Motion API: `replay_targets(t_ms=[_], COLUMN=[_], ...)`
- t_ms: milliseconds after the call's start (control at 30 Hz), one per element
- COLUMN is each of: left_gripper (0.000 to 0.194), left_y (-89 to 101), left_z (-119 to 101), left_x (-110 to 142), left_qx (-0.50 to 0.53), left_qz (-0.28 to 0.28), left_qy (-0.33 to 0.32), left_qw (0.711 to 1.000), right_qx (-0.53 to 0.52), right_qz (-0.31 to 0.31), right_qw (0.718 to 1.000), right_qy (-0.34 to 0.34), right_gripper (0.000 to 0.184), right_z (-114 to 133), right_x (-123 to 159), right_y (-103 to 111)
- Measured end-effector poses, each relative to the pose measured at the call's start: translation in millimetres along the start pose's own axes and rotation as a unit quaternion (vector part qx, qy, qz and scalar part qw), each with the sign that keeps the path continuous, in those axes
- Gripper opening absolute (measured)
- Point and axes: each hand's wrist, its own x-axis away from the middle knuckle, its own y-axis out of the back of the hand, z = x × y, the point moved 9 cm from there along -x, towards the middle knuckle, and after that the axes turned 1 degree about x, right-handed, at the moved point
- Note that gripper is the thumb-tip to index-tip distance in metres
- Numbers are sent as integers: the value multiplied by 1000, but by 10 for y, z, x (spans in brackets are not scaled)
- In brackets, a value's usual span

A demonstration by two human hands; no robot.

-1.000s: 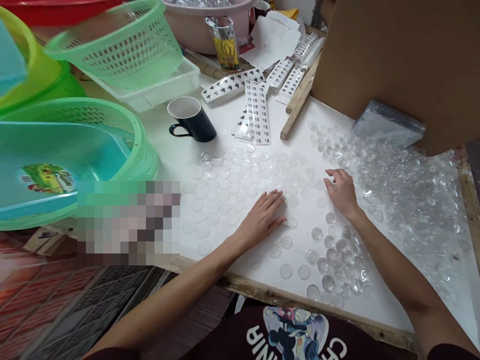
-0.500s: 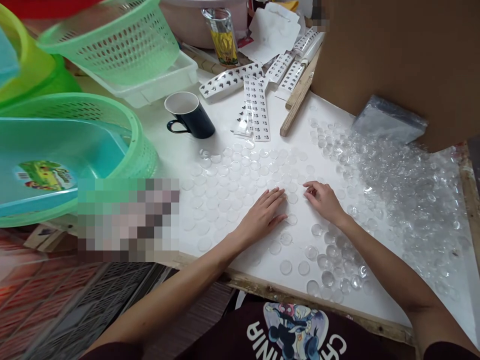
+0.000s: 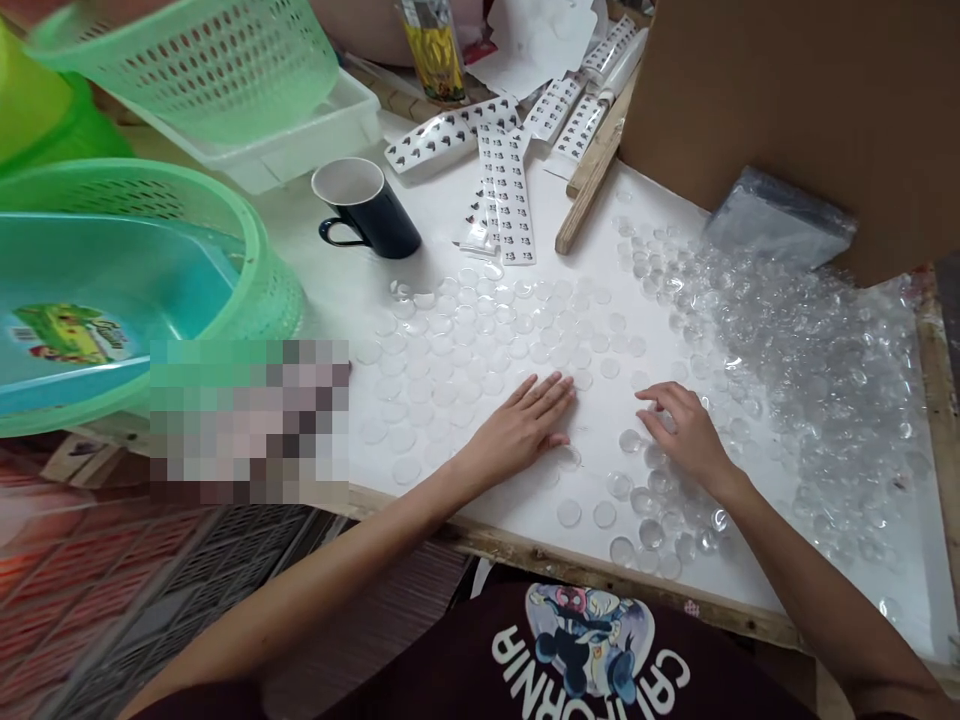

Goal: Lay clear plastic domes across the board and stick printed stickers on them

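While the left hand (image 3: 527,422) is resting palm down among the spread clear discs (image 3: 486,326), its fingers are lying straight and close together, with the thumb standing a little apart toward the front of the table (image 3: 341,290). Its grip is staying loose and flat, closing on nothing visible, and what the palm may be covering cannot be told. The right hand (image 3: 684,432) is hovering or lightly resting just to the right, its thumb and forefinger curling toward each other across a narrow gap; whether a disc is sitting between those fingertips cannot be told.

The spread discs are covering the middle of the white surface, mostly to the left of and beyond the left hand. A smaller cluster (image 3: 651,534) is lying in front of the right hand, near the wooden edge (image 3: 540,560), and a large shiny heap (image 3: 817,370) is filling the right side. Behind that heap, a plastic-wrapped package (image 3: 780,220) is leaning near the brown cardboard (image 3: 787,100).

Beyond the discs, printed sticker sheets (image 3: 506,195) are overlapping beside a wooden strip (image 3: 592,200). A dark mug (image 3: 386,215) is standing to their left, and a green basket (image 3: 259,260) is holding a blue basin (image 3: 176,290) at the far left.
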Motion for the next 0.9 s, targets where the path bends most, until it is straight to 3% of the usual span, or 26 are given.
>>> replay_targets(t_ms=[100,267,367,500,600,900], left_gripper=[66,61,58,54,48,34], left_y=[80,90,94,66,58,122], left_z=[-27,-393,-585,-730,-744,-675], left_x=[-6,20,113,267,336,354], left_qx=[-10,3,29,68,79,83], left_qz=[-24,-17,-15,-14,-27,-62], left_qy=[20,-2,0,7,19,50], left_qw=[999,1000,999,998,996,993], right_qx=[43,65,-3,-133,-146,-66], right_qz=[38,85,70,58,37,25], right_qw=[997,988,994,989,985,997], right_qy=[58,108,85,-31,-86,-31], right_gripper=[28,27,29,35,37,23], right_z=[158,327,329,142,35,144], right_x=[238,379,335,247,216,245], right_y=[-121,-405,-425,-397,-329,-217])
